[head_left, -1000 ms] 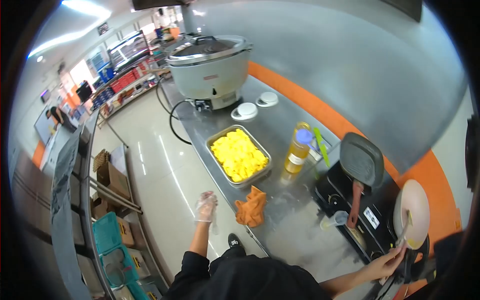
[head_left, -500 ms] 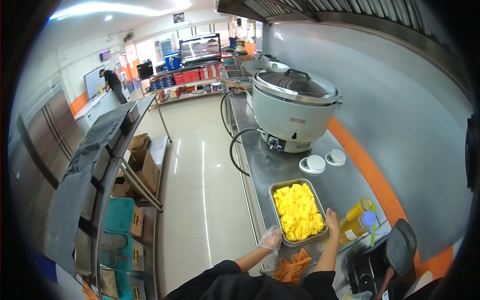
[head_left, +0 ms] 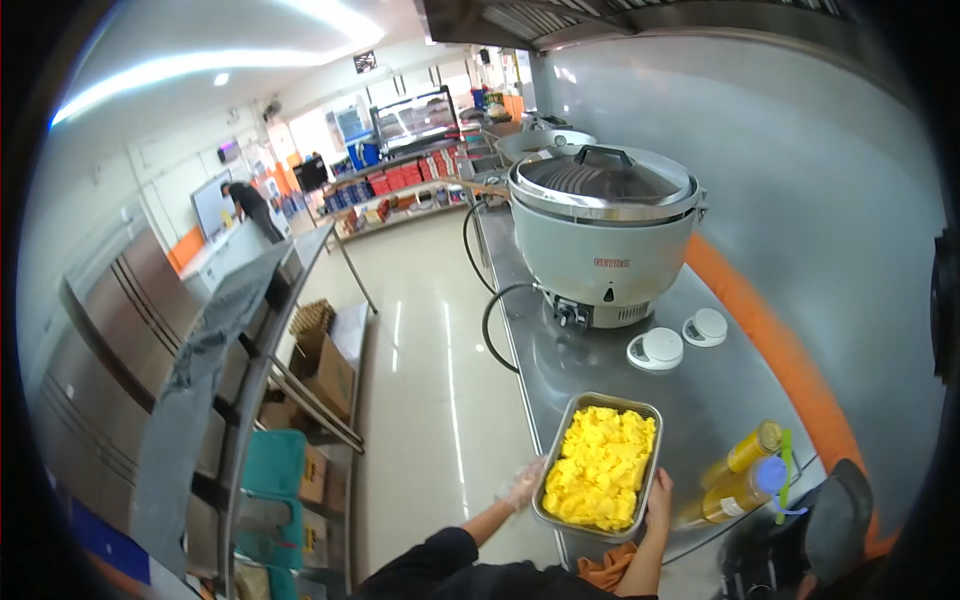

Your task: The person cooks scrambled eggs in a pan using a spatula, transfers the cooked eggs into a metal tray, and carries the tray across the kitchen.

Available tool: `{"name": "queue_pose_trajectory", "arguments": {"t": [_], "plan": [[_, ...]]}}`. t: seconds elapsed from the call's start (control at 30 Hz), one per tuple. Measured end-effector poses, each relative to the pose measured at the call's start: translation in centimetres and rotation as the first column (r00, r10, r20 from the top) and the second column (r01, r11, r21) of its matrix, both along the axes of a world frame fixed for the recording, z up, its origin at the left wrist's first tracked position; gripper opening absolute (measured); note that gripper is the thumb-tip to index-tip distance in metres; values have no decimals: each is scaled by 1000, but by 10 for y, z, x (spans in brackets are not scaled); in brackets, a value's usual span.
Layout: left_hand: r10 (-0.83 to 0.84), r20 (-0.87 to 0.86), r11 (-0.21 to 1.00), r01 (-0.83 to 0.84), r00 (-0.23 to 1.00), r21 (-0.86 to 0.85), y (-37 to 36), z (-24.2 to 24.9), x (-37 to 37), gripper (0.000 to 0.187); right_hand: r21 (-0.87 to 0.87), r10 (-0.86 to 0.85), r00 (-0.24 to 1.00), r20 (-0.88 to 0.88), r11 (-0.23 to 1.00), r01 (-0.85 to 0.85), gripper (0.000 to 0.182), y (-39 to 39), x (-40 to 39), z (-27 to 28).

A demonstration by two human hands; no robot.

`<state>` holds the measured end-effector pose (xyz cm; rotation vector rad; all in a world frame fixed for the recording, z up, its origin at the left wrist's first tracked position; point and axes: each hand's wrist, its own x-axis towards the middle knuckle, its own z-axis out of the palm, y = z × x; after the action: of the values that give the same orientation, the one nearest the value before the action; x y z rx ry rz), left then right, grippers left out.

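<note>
A rectangular metal tray (head_left: 590, 532) full of yellow scrambled egg (head_left: 603, 465) is at the counter's front edge, between my hands. My left hand (head_left: 522, 485), in a clear plastic glove, is closed on the tray's left side, its fingertips partly hidden by the rim. On the opposite side my right hand (head_left: 658, 500), bare, grips the rim with its fingers under the edge. An orange cloth (head_left: 606, 568) lies just below the tray, partly covered by my right forearm.
A large rice cooker (head_left: 600, 240) stands farther along the steel counter (head_left: 545, 350). Two white scales (head_left: 657, 349) sit before it. Oil bottles (head_left: 735, 490) and a dark pan (head_left: 840, 510) are at right. Across the aisle is a metal shelf (head_left: 262, 355); a person (head_left: 250, 208) stands far back.
My right hand has closed on the tray's right edge and my left on its left. The tray now sits slightly turned and closer to me. The view has also tilted.
</note>
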<state>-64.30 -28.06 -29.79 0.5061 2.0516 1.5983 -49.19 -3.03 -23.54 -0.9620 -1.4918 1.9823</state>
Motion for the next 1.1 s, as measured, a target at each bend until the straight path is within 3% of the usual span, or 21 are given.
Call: {"name": "queue_pose_trajectory", "arguments": {"t": [0.07,0.1,0.13,0.2,0.23,0.3,0.43,0.5,0.63,0.73,0.77,0.87,0.93,1.0,1.07,1.1], "plan": [[-101,-236,972,45,967,-232,-5,21,6,45,57,-67,997,-42,996,70,23,0,-4,-13],[-114,-237,969,56,965,-239,-6,8,3,45,50,-79,996,-43,995,81,23,-1,-3,-4],[-66,-161,996,75,985,50,-7,-19,1,45,93,-15,999,-28,996,18,23,-1,-1,17],[-48,-56,937,65,997,343,-9,-13,6,46,142,40,999,6,989,-40,23,-9,2,47],[-1,114,936,-39,994,351,-14,34,19,48,148,23,1000,3,989,-23,23,-17,0,59],[239,466,882,-391,852,262,-21,71,24,54,159,3,1000,-8,987,-2,25,-38,-7,95],[279,504,863,-444,817,242,-69,114,16,51,62,32,989,-145,998,-23,25,-72,-34,124],[401,527,817,-553,749,163,-108,150,-5,48,61,75,983,-165,996,-66,25,-111,-66,128],[536,481,673,-695,694,252,-178,162,-49,41,81,187,965,-185,981,-175,25,-179,-148,146],[673,251,646,-718,696,260,-239,173,-102,40,70,271,934,-234,963,-262,24,-230,-221,137],[704,139,685,-718,696,122,-263,180,-118,41,44,310,915,-260,950,-309,22,-248,-243,139],[750,201,608,-776,630,165,-306,212,-161,45,26,364,890,-275,928,-371,20,-304,-306,148],[766,249,604,-796,593,40,-336,220,-193,48,-9,398,871,-288,908,-418,23,-327,-349,143],[745,18,665,-740,667,-107,-361,227,-226,48,-17,415,859,-301,898,-440,23,-349,-395,142],[786,242,542,-822,569,172,-371,227,-268,44,-37,442,859,-257,884,-466,24,-365,-443,151],[794,127,574,-801,595,168,-375,230,-282,41,-78,448,852,-270,872,-483,25,-370,-460,156]]}}
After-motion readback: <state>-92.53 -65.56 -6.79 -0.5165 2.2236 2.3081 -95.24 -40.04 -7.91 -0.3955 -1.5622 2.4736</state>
